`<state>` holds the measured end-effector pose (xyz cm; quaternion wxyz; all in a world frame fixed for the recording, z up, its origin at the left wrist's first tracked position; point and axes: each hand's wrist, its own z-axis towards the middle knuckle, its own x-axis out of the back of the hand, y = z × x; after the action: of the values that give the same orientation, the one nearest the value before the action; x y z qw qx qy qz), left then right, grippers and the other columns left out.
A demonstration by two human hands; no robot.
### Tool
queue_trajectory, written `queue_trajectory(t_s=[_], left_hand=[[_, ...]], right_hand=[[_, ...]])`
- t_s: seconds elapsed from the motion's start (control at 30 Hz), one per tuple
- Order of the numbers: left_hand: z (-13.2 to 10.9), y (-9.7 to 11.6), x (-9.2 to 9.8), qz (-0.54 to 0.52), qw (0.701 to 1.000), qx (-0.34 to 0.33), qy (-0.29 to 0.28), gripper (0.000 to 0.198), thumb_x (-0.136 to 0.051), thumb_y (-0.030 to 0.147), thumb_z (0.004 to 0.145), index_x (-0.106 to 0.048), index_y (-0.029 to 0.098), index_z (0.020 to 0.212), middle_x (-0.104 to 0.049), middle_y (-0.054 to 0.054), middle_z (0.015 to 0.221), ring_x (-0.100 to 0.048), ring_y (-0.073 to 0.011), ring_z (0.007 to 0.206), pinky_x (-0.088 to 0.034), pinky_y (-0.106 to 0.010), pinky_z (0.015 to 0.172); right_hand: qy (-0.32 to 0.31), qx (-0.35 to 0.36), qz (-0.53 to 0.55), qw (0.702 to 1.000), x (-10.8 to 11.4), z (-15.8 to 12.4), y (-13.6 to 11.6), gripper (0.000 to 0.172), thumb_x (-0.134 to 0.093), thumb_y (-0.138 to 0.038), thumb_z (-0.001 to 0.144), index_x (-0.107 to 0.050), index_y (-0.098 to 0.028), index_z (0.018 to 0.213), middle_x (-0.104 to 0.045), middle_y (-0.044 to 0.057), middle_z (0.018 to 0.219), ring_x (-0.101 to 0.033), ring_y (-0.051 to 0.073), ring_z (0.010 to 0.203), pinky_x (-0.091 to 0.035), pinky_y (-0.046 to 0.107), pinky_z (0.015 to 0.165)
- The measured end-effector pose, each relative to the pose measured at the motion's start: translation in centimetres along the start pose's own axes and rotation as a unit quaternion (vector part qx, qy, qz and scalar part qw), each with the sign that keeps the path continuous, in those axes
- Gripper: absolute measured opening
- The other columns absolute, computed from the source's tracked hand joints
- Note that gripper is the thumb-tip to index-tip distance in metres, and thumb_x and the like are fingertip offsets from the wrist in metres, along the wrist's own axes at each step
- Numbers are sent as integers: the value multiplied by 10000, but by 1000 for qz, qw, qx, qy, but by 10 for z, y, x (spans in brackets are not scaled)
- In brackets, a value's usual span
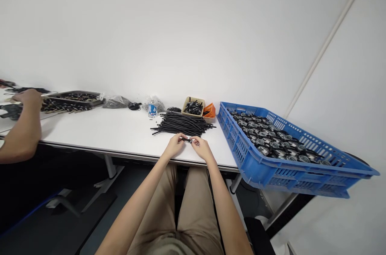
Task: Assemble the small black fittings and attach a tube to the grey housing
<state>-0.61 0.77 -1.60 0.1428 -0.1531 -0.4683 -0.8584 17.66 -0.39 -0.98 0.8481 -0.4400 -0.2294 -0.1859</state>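
Note:
My left hand (175, 145) and my right hand (201, 147) meet near the front edge of the white table (105, 130). Both pinch a small black part (187, 139) between their fingertips. Just behind them lies a pile of thin black tubes (182, 123). Further back stands a beige box (193, 106) of small black pieces, with an orange basket (209, 110) beside it.
A blue crate (271, 166) filled with several black round parts overhangs the table's right end. A small bottle (152, 109) and plastic bags (116, 102) sit at the back. At the left, another person's arm (22, 126) reaches toward a dark tray (75, 97).

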Motion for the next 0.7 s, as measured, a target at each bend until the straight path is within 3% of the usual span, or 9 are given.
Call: queue_trajectory(t_s=[0.37, 0.7], left_hand=[[0, -1, -1, -10, 1000, 0, 0, 320, -434, 72, 736, -649, 179, 948, -701, -47, 991, -619, -163, 815, -480, -285, 816], [0, 2, 1, -5, 1000, 3, -1, 317, -433, 78, 761, -649, 187, 965, -707, -45, 1011, -639, -164, 828, -489, -291, 845]], right_hand=[[-5, 6, -19, 1000, 1, 0, -1, 298, -532, -135, 813, -733, -195, 1023, -715, 27, 855, -618, 161, 754, -485, 266, 770], [-6, 3, -4, 1000, 2, -1, -1, 269, -535, -126, 806, -727, -203, 978, -690, 1, 792, -611, 154, 735, -473, 248, 740]])
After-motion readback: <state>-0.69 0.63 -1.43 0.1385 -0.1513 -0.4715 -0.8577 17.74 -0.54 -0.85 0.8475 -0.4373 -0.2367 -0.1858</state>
